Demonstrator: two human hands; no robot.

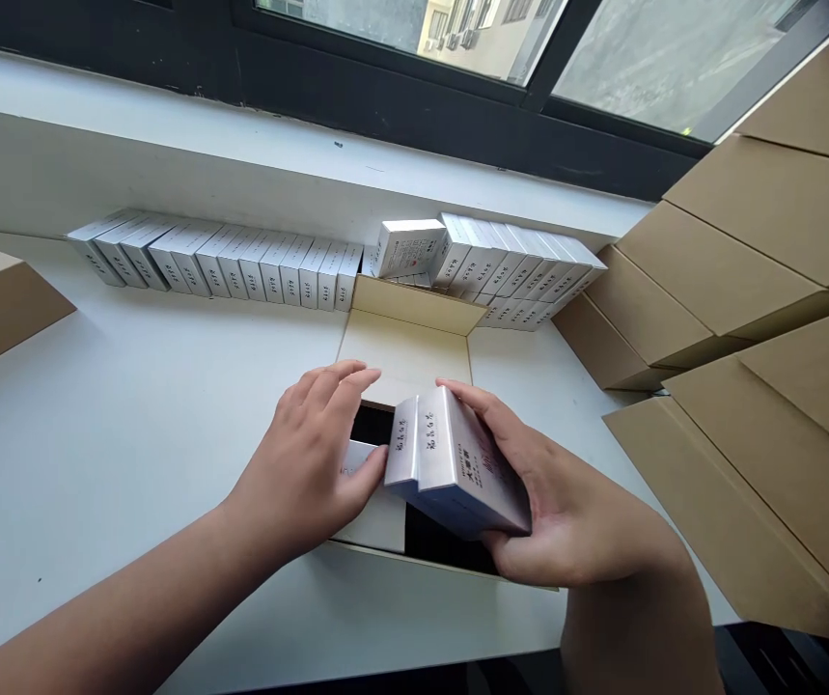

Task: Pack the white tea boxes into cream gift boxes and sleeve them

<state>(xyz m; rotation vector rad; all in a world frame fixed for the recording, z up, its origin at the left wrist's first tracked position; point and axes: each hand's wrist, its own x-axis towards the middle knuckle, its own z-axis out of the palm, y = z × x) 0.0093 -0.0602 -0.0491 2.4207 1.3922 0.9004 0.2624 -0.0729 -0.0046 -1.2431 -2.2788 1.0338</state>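
Observation:
My right hand [566, 507] grips two silvery white small cartons [443, 463] printed with dark characters, side by side and tilted above an open gift box [414, 352]. My left hand [305, 463] is over the left part of that box, fingers apart and holding nothing. Its thumb tip comes close to the left carton's edge; whether it touches, I cannot tell. Under my left hand a white carton [377, 516] lies inside the box. Dark interior shows beside it, and the cream lid is folded back toward the window. My hands hide part of the box.
A long row of white cartons [240, 261] stands along the wall, with stacked ones [515, 261] farther right. One carton [408, 248] lies atop others behind the lid. Brown cardboard boxes [739, 261] pile up at right; another brown box [5, 304] sits at left on the white table [131, 425].

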